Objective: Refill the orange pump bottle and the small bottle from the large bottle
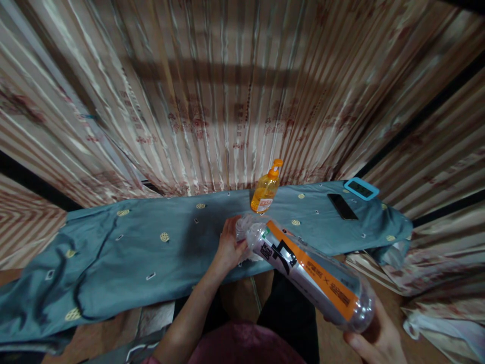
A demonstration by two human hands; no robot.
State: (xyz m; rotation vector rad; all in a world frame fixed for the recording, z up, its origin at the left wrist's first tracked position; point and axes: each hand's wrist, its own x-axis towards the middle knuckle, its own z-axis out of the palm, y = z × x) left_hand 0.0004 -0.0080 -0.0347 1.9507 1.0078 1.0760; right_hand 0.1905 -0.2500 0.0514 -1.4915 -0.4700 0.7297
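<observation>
Head view: right hand (375, 338) fingers grip bottle (310, 273) base; left hand (229, 247) fingers pinch its neck

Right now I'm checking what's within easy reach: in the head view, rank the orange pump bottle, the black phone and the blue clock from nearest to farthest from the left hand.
From the left hand:
1. Orange pump bottle, just beyond, slightly right.
2. Black phone, farther right on the cloth.
3. Blue clock, far right, by the curtain.

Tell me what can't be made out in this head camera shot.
- Big bottle: label print too small and blurred.
- Bottle mouth: covered by left hand and crinkled plastic.
- Right hand: cut by the bottom edge, behind the bottle base.
- Blue device: display unreadable.
- Phone: screen dark.
</observation>
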